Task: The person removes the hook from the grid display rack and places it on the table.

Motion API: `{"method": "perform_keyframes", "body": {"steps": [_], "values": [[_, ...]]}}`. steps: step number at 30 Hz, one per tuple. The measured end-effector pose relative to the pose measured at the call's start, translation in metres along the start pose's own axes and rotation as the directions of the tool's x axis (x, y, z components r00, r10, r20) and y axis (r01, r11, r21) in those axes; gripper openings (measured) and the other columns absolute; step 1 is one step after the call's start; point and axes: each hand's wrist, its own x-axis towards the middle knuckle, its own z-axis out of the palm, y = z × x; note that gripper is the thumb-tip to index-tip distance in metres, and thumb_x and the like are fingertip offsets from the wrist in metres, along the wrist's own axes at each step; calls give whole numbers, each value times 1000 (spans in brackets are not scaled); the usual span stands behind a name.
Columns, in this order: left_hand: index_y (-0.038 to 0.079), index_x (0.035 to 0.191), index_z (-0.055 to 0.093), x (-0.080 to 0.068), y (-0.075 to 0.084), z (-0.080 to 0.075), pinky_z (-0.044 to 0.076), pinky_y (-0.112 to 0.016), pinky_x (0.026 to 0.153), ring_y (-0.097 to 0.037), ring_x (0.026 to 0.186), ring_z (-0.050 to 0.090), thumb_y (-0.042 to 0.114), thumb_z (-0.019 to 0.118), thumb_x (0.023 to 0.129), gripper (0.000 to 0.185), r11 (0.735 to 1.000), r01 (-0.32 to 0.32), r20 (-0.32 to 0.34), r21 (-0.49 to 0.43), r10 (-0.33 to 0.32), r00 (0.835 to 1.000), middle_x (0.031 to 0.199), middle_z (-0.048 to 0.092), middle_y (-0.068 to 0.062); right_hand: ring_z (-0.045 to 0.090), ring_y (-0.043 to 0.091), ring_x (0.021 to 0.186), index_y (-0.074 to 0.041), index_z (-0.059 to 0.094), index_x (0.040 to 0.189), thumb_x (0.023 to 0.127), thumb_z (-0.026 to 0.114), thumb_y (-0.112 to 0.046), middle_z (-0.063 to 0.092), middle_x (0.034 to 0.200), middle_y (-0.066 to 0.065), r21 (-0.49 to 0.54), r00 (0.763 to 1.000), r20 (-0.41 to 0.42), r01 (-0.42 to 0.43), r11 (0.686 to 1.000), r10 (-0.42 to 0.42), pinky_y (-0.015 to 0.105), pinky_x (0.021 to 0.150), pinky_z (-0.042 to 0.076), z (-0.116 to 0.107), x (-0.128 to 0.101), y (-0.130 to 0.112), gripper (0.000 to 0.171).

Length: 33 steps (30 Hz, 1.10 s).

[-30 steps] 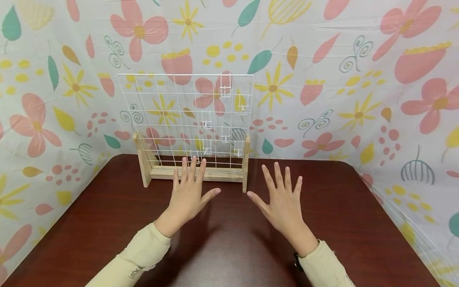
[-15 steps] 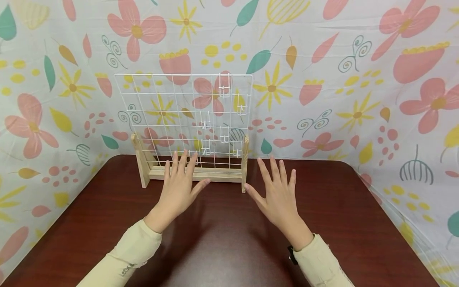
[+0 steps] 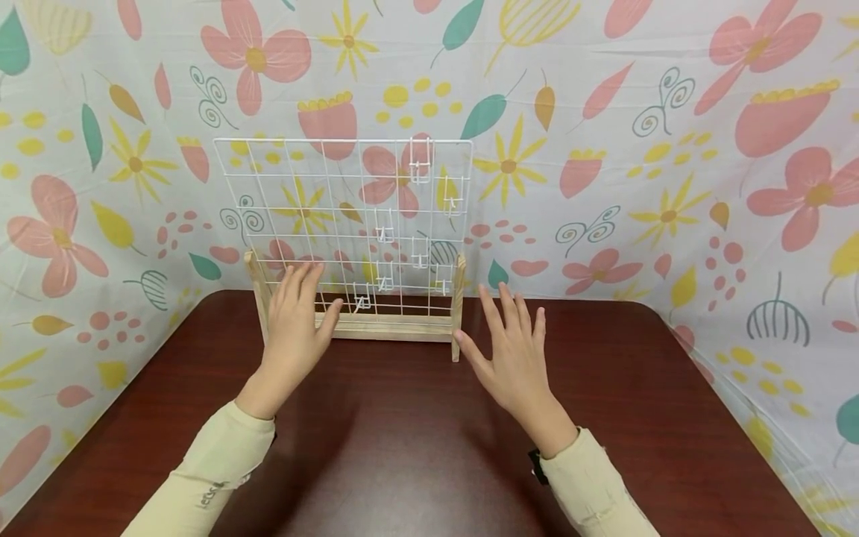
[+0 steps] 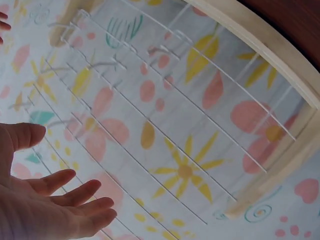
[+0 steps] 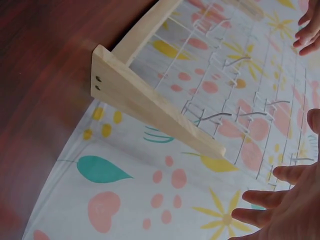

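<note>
While both hands are raised above the dark brown worktop, the white wire grid panel stands upright in its wooden base at the far edge of the worktop, close to the flower-patterned backdrop. The left hand is positioned in front of the lower left part of the grid, beside the left wooden upright; its fingers are straight and spread, and it grips nothing. From the head view it cannot be determined whether the fingertips touch the wires; the left wrist view shows the fingers held near the wires with a gap visible. The right hand is positioned at the right end of the base, with its fingers extended and spread and nothing held; its thumb lies just beside the right wooden upright. The right wrist view shows this upright as a sloping wooden support with the fingers apart from it. Several small white wire hooks hang on the right half of the grid, at different heights; one hook sits in the bottom row near the left hand. Both forearms are covered by pale cream sleeves.
</note>
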Motion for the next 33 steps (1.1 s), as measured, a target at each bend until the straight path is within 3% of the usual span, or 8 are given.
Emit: {"method": "perform_keyframes", "body": {"steps": [8, 15, 24, 33], "values": [[-8, 131, 50, 6, -21, -11, 27, -62, 101, -45, 125, 39, 1, 63, 89, 45, 998, -3, -170, -56, -7, 985, 130, 48, -27, 20, 40, 141, -18, 28, 153, 95, 55, -47, 25, 155, 17, 40, 1000, 14, -3, 999, 3, 65, 109, 7, 1, 7, -2, 70], [-10, 131, 48, 19, -41, -17, 29, -60, 99, -48, 118, 41, 0, 59, 91, 43, 994, 49, -236, -100, -72, 969, 126, 49, -31, 21, 40, 140, -18, 25, 154, 97, 52, -45, 26, 154, 18, 94, 1000, 13, 3, 996, -4, 63, 111, 7, -3, 15, -4, 68], [-10, 135, 43, 35, -71, -28, 32, -58, 98, -47, 120, 38, -2, 55, 92, 46, 972, 167, -226, -168, -203, 953, 128, 46, -33, 19, 37, 142, -19, 21, 155, 99, 48, -44, 25, 155, 17, 167, 999, 40, -4, 986, -3, 59, 113, 9, -2, 23, -2, 66], [-5, 140, 39, 47, -106, -35, 27, -56, 106, -44, 127, 36, 7, 52, 97, 47, 947, 246, -128, -208, -276, 953, 137, 43, -28, 22, 31, 142, -17, 22, 154, 101, 47, -37, 28, 154, 14, 265, 999, 13, 41, 963, -46, 57, 112, 14, 2, 33, 3, 62]]}}
